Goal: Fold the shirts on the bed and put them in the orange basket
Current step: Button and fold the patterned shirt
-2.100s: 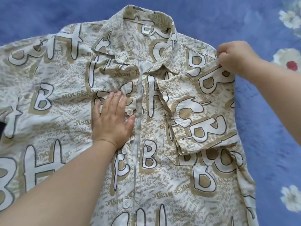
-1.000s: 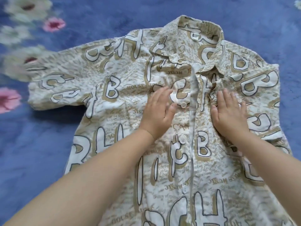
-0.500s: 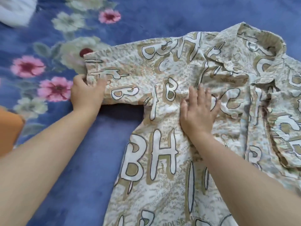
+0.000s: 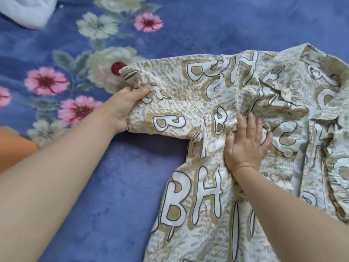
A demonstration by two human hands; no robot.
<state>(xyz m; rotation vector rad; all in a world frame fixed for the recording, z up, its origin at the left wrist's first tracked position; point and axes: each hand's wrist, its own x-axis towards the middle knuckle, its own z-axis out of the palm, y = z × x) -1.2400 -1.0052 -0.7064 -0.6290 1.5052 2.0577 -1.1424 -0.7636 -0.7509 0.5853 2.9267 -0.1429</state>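
Note:
A cream and tan short-sleeved shirt (image 4: 217, 195) printed with big white letters lies front up on the blue bed. Its right sleeve is folded in over the chest at the right edge of the view. My left hand (image 4: 125, 108) grips the cuff end of the left sleeve (image 4: 170, 103), which is bunched and slightly raised. My right hand (image 4: 245, 146) presses flat on the shirt's chest just beside the armpit seam. An orange corner of the basket (image 4: 13, 148) shows at the left edge, partly behind my left forearm.
The blue flowered bedspread (image 4: 105, 195) covers the bed all around the shirt. A white bundle of cloth (image 4: 28, 10) lies at the top left corner.
My left hand left the chest, reached out to the left sleeve and took hold of its cuff, now drawing it inward. My right hand moved across to press the left chest. The view swung left.

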